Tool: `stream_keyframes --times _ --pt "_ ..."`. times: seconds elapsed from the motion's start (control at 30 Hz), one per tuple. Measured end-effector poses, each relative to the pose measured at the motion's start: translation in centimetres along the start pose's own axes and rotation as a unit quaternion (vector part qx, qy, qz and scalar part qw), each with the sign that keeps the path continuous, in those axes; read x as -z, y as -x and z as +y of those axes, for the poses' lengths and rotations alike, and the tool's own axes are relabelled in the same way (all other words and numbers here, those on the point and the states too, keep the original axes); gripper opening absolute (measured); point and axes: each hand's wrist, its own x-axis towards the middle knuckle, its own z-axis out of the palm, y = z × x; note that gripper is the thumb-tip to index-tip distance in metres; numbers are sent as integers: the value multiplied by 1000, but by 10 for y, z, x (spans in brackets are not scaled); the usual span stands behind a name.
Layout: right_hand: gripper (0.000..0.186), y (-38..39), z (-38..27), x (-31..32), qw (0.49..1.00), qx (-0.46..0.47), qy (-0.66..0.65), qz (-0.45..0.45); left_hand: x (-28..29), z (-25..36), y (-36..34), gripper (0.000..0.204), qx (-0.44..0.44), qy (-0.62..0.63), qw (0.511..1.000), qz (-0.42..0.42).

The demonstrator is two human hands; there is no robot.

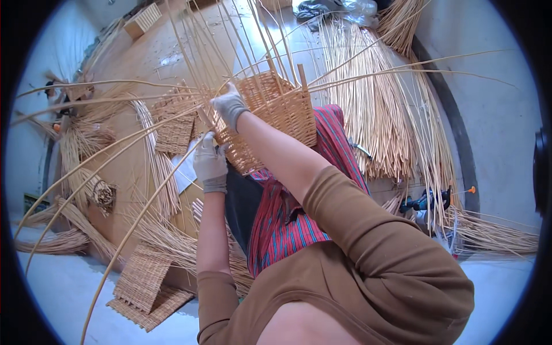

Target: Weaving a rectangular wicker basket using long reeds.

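A square wicker basket [299,118] of tan woven rods rests tilted on my lap, over a red striped cloth [287,238]. Long uncut rods fan out from its rim to the left, right and far side. My left hand [210,161], in a pale glove, is closed at the basket's near left corner, where a long wicker rod [141,218] curves in. Gloved too, my right hand [230,105] reaches across and closes on rods at the rim's left side. Its fingertips are partly hidden.
Large bundles of peeled rods [368,98] lie to the right. Flat woven panels [141,279] are stacked at the lower left, another panel [174,129] beside the basket. A dark teal tool [425,200] lies right. Loose rods litter the floor; a wooden crate [142,22] stands far left.
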Motion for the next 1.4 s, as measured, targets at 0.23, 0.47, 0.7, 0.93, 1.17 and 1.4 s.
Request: stream_keyframes --times 0.23,0.47,0.7,0.93,1.17,1.4 --pt "73 7 -28 26 977 -162 -116 77 -1 -5 -4 54 0 -21 1000 -17" --pt "69 -22 -58 67 987 -135 -52 69 8 -2 -7 49 -27 6 999 -29" --pt "65 -44 -80 83 990 -26 62 122 15 6 -9 49 6 17 998 -55" --pt "73 -35 -115 76 975 99 48 195 11 7 -10 50 -28 11 999 -12" --pt "50 -23 -94 74 948 100 -225 203 10 1 -5 53 -17 18 1000 -20" --pt "75 -10 -90 104 907 63 -403 -102 9 -6 -7 49 -38 33 999 -9"
